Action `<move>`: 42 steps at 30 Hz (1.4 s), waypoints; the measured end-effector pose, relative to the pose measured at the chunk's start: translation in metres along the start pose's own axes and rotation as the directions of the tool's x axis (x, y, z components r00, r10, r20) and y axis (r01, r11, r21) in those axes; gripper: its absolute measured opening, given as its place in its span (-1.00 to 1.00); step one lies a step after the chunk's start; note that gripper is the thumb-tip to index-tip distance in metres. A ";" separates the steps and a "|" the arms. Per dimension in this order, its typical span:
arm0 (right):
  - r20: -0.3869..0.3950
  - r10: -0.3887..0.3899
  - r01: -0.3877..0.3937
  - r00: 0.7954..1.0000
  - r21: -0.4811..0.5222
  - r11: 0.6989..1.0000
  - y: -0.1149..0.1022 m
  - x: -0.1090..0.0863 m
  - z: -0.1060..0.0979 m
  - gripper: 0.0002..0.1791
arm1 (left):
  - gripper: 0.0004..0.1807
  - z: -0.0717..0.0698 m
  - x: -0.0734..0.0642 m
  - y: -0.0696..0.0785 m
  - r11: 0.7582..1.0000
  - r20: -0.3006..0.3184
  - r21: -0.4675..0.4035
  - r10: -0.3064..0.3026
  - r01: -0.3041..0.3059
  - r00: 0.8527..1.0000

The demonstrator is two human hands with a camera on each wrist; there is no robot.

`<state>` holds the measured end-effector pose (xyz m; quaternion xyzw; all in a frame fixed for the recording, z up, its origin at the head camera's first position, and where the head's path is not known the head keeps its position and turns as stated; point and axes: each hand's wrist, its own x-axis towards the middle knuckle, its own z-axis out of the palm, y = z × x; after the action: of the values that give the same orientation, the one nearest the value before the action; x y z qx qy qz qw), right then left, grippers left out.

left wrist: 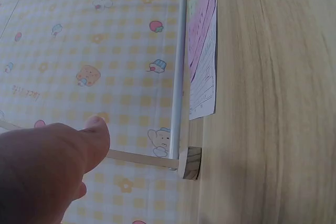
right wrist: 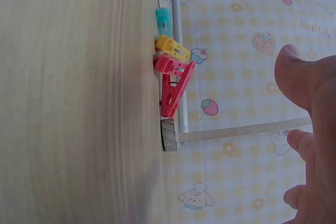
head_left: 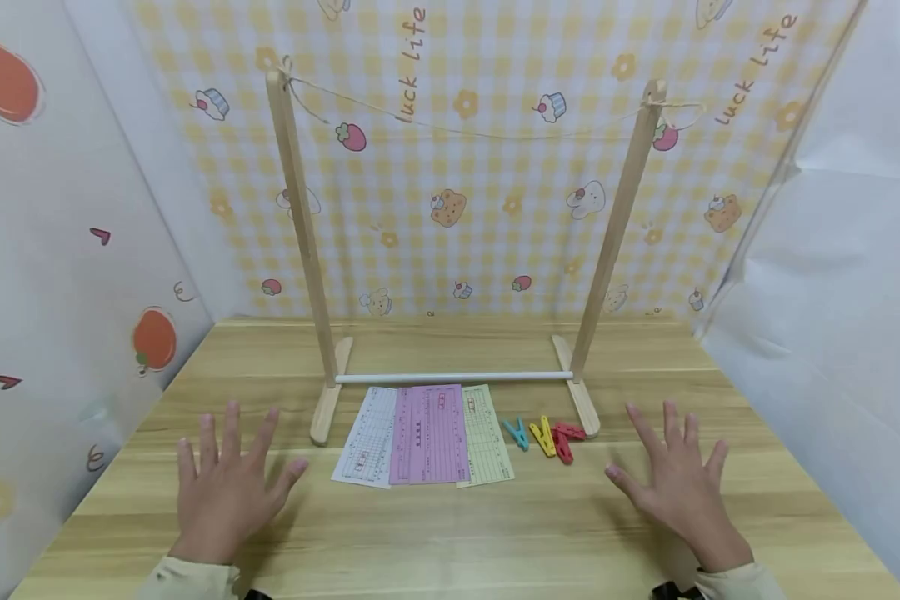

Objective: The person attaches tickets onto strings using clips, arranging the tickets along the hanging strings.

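Note:
My left hand [head_left: 228,492] is spread with straight fingers over the left side of the table, left of the paper slips. On the other side my right hand [head_left: 682,492] is spread likewise, nearest to the clothespins. Neither hand holds anything. Between them lie overlapping printed slips: a white slip [head_left: 367,437], a purple slip [head_left: 429,433] and a yellow-green slip [head_left: 487,437]. To their right lie a blue clothespin [head_left: 517,434], a yellow clothespin [head_left: 543,437] and red clothespins [head_left: 562,447]. In the right wrist view the red clothespins [right wrist: 176,87] partly overlap.
Behind the slips stands a wooden frame with a left post [head_left: 303,225], a right post [head_left: 621,225] and a white bottom rod [head_left: 453,377]. A thin string [head_left: 450,129] sags between the post tops. A checked, patterned backdrop [head_left: 450,250] hangs behind the wooden table [head_left: 450,542].

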<state>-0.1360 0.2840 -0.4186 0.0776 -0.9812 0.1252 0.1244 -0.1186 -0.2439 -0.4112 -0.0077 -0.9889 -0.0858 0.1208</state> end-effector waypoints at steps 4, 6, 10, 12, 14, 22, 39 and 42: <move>-0.010 -0.021 0.022 1.000 0.074 0.997 0.001 0.001 0.002 -0.04 | -0.10 0.003 0.000 -0.001 0.999 -0.014 -0.033 0.002 -0.003 1.000; -0.024 -0.039 0.041 0.999 0.119 0.992 0.001 0.003 0.003 -0.04 | -0.09 0.002 0.001 0.000 0.999 -0.013 -0.049 0.002 -0.002 1.000; -0.030 -0.060 0.065 0.998 0.201 0.977 0.002 0.011 0.005 -0.07 | -0.06 0.000 0.005 0.002 0.997 0.010 -0.078 0.003 -0.002 1.000; -0.029 -0.068 0.073 0.997 0.231 0.970 0.000 0.017 0.006 -0.09 | -0.06 -0.001 0.009 0.003 0.996 0.012 -0.089 0.008 -0.007 1.000; -0.036 -0.078 0.085 0.996 0.252 0.964 -0.001 0.023 0.008 -0.10 | -0.06 -0.002 0.013 0.006 0.995 0.010 -0.098 0.019 -0.018 1.000; -0.020 -0.063 0.066 0.998 0.341 0.938 -0.005 0.045 0.014 -0.20 | -0.08 -0.003 0.027 0.020 0.990 0.032 -0.121 0.071 -0.066 0.997; 0.077 -0.087 0.048 0.993 0.411 0.910 -0.010 0.068 0.022 -0.43 | -0.17 0.010 0.042 0.049 0.937 0.201 -0.348 0.096 -0.020 0.975; 0.092 -0.090 0.046 0.992 0.400 0.915 -0.011 0.070 0.028 -0.49 | -0.18 0.014 0.045 0.054 0.938 0.252 -0.345 0.083 0.009 0.964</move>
<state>-0.2075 0.2571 -0.4238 0.1419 -0.9374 0.3130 0.0570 -0.1633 -0.1885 -0.4049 -0.0589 -0.9656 -0.2528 -0.0131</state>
